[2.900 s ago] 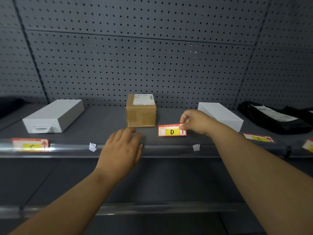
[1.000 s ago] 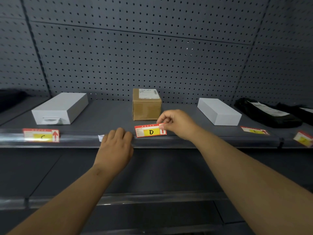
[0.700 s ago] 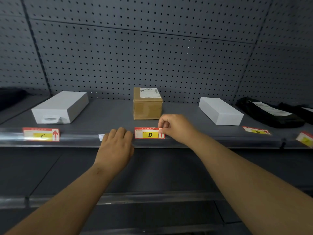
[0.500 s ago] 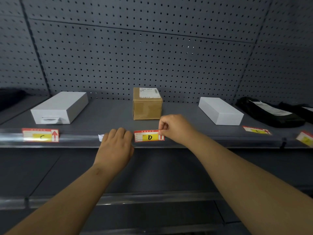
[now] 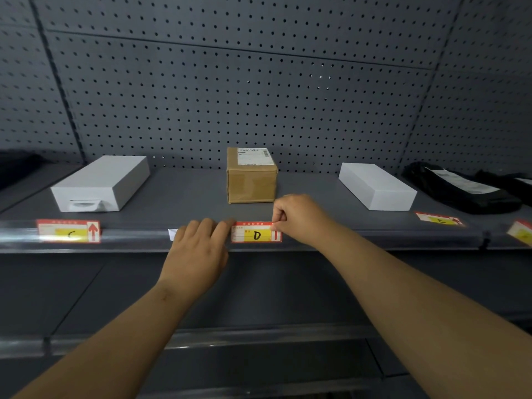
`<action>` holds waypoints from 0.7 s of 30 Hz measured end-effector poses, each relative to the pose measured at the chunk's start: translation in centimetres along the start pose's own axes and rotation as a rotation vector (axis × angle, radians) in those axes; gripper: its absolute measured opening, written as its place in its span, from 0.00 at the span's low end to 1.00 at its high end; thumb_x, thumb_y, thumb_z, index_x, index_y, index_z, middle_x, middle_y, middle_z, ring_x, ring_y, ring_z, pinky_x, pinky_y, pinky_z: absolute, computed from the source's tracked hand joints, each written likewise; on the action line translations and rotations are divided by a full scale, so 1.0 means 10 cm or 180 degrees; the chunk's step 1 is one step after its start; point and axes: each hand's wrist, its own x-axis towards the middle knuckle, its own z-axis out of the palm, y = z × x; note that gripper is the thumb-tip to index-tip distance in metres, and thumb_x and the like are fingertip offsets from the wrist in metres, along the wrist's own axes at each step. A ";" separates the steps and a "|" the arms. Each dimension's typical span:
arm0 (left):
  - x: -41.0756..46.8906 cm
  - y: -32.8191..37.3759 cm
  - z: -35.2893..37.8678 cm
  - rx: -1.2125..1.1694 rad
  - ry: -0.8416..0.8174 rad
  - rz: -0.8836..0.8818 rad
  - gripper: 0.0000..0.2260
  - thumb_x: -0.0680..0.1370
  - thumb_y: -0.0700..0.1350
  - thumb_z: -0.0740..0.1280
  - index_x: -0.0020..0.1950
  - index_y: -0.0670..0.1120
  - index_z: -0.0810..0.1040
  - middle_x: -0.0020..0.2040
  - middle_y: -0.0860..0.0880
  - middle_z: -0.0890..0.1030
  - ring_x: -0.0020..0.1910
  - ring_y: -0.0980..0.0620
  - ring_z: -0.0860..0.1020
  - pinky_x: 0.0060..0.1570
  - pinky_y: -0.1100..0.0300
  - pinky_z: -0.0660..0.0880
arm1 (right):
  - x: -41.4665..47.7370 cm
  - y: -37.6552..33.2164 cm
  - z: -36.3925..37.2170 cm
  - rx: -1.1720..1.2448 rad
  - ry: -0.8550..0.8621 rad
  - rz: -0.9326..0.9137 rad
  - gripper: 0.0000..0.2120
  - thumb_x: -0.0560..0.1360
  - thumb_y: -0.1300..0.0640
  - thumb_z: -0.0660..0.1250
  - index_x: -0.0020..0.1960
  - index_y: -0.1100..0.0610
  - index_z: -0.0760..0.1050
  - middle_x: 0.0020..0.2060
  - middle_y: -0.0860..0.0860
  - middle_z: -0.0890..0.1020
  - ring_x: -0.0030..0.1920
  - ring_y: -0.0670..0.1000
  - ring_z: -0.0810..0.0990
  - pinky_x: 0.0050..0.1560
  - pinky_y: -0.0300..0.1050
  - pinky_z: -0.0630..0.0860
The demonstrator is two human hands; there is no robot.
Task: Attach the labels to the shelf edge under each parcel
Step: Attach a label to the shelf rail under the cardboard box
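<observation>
Grey pegboard (image 5: pixel 259 96) backs the shelf (image 5: pixel 187 197). Label C (image 5: pixel 68 231) sits in the edge rail (image 5: pixel 129 236) at 9 o'clock. My right hand (image 5: pixel 299 218) pinches label D (image 5: pixel 254 233) into the rail under the brown box (image 5: pixel 252 180). My left hand (image 5: pixel 198 249) rests on the rail, fingers loose, holding nothing. Label E (image 5: pixel 439 219), at 3 o'clock, seems unattached. The boxes are sealed, contents hidden.

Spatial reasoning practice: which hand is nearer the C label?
Left. The left hand is right of the C label; the right hand pinches the D label, farther right.
</observation>
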 end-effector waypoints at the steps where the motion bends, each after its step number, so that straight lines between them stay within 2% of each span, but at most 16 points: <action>1: 0.00 0.00 0.00 0.0015 -0.0028 0.0018 0.23 0.67 0.41 0.74 0.61 0.43 0.75 0.45 0.43 0.79 0.42 0.43 0.78 0.45 0.48 0.76 | 0.00 0.00 0.00 -0.0008 -0.0019 0.0010 0.06 0.73 0.58 0.69 0.39 0.54 0.74 0.40 0.47 0.76 0.41 0.47 0.75 0.42 0.41 0.72; 7: 0.00 -0.03 0.01 0.0128 -0.0092 0.0107 0.26 0.65 0.43 0.76 0.62 0.45 0.75 0.44 0.43 0.79 0.42 0.43 0.78 0.45 0.49 0.76 | 0.02 0.00 0.00 0.0045 -0.0049 0.0066 0.06 0.73 0.58 0.69 0.40 0.53 0.74 0.38 0.46 0.75 0.41 0.47 0.75 0.43 0.41 0.71; 12: 0.00 -0.03 0.02 0.0132 -0.0007 0.0124 0.26 0.64 0.42 0.76 0.61 0.44 0.76 0.43 0.43 0.79 0.41 0.43 0.78 0.44 0.50 0.76 | 0.01 0.01 -0.01 0.0065 -0.0072 0.0054 0.02 0.73 0.58 0.69 0.45 0.56 0.77 0.38 0.45 0.74 0.41 0.46 0.74 0.43 0.40 0.70; 16: 0.00 -0.02 0.02 0.0139 0.0022 0.0083 0.25 0.64 0.42 0.76 0.60 0.44 0.76 0.42 0.43 0.78 0.40 0.43 0.77 0.43 0.50 0.76 | 0.00 0.01 -0.01 0.0066 -0.0038 0.0042 0.03 0.73 0.58 0.70 0.46 0.57 0.78 0.37 0.45 0.74 0.41 0.46 0.74 0.39 0.37 0.68; 18: 0.00 -0.01 0.02 0.0150 0.0044 0.0064 0.25 0.63 0.41 0.76 0.60 0.44 0.76 0.41 0.43 0.77 0.38 0.42 0.77 0.41 0.50 0.75 | 0.00 0.02 -0.02 0.0054 -0.0008 0.0026 0.05 0.73 0.58 0.70 0.47 0.58 0.79 0.39 0.46 0.75 0.41 0.46 0.74 0.35 0.35 0.67; 21: 0.00 -0.01 0.02 0.0156 0.0042 0.0054 0.26 0.63 0.42 0.76 0.60 0.43 0.76 0.42 0.42 0.78 0.38 0.42 0.77 0.41 0.50 0.76 | 0.00 0.04 -0.02 0.0067 -0.0004 0.0026 0.06 0.73 0.58 0.70 0.48 0.58 0.79 0.40 0.47 0.76 0.42 0.46 0.74 0.34 0.30 0.65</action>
